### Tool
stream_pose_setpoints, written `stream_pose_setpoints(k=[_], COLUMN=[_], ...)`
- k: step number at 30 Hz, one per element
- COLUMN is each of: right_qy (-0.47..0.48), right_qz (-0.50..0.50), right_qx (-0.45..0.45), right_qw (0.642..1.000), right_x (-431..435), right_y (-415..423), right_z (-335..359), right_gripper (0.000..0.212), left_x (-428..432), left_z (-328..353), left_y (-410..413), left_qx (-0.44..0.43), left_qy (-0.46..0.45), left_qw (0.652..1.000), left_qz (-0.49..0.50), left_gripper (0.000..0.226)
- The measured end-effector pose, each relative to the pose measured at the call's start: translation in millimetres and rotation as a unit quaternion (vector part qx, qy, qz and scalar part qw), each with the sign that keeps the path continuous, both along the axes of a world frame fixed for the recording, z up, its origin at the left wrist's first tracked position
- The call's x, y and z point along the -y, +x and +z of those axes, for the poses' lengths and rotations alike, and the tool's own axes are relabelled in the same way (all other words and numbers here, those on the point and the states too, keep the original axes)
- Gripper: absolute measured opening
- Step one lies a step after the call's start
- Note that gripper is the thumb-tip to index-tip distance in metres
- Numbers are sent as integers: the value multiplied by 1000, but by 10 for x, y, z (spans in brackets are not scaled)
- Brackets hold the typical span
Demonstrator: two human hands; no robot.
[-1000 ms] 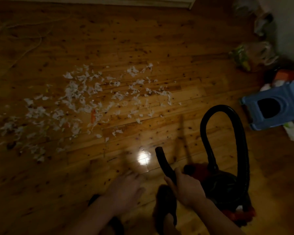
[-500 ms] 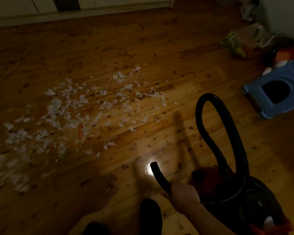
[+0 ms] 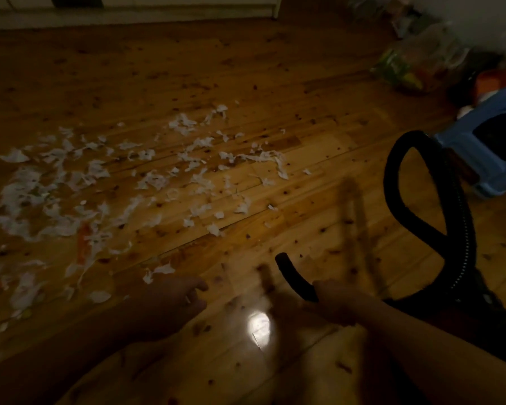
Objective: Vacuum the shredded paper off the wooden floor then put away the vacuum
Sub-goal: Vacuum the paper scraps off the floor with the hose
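Right hand (image 3: 338, 306) grips the black hose (image 3: 293, 278) just behind its open end; left hand (image 3: 170, 302) hovers relaxed, fingers loosely curled, holding nothing.

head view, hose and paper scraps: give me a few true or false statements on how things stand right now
1. The right hand grips the black hose near its open end. True.
2. The shredded paper has all been cleared from the wooden floor. False: scraps lie scattered across the left and middle of the floor.
3. The left hand also holds the hose. False: it holds nothing and is apart from the hose.
4. A blue stool is at the right edge, beyond the hose loop. True.
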State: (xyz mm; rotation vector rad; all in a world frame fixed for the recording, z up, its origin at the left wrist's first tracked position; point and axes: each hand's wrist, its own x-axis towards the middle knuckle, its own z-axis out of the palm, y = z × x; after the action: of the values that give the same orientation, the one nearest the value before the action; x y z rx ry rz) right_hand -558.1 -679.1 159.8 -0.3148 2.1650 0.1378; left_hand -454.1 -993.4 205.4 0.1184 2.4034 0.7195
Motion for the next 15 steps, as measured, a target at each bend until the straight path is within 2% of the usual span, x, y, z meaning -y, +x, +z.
stream_pose_setpoints(k=[6,11,15], right_qy=[-21,-36,-59], right_qz=[-60,-57,-66], right_qx=[14,27,13], right_qw=[998,997,996], right_x=[-28,19,112], right_y=[-234,-337,-287], right_z=[-505,-626,-707], right_gripper=[49,60,60], left_x=[125,165,97], left_z=[-313,-414,-429], left_y=[-391,-566,-525], left_qx=[29,-7,-5], left_qy=[-42,-96,-88], left_qw=[997,993,995], left_qz=[-63,-73,-49], left_gripper=[37,39,39])
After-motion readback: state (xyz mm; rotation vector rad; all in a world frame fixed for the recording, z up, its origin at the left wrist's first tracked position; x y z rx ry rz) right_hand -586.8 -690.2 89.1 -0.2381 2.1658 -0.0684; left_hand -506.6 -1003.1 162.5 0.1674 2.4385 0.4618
